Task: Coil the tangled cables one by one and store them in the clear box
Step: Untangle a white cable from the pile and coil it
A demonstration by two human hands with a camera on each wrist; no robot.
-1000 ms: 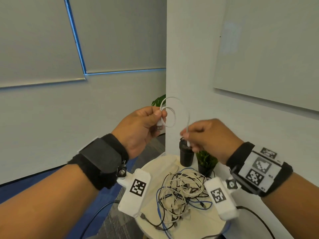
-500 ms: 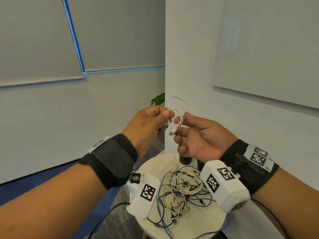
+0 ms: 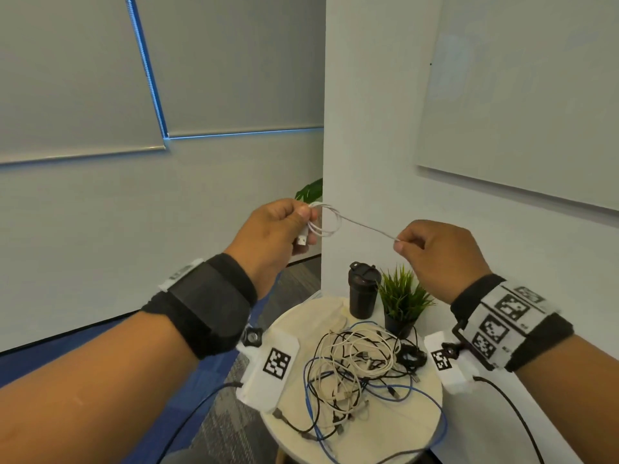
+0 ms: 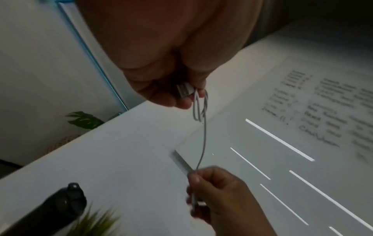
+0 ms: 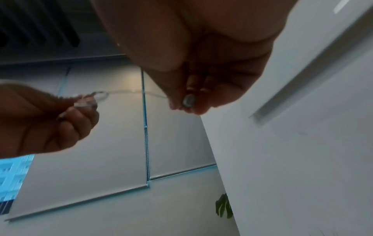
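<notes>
A thin white cable stretches between my two hands, held up above the table. My left hand pinches its small coil of loops together with the USB plug. My right hand pinches the cable's free end, drawn taut to the right. Below lies a tangled pile of white, black and blue cables on the round white table. No clear box is in view.
A black tumbler and a small potted plant stand at the table's far edge against a white wall corner. A whiteboard hangs on the right wall. Blue carpet lies to the left.
My right hand was close against the left at the coil; it has now drawn away to the right, pulling the cable's end straight. The left hand keeps the coil.
</notes>
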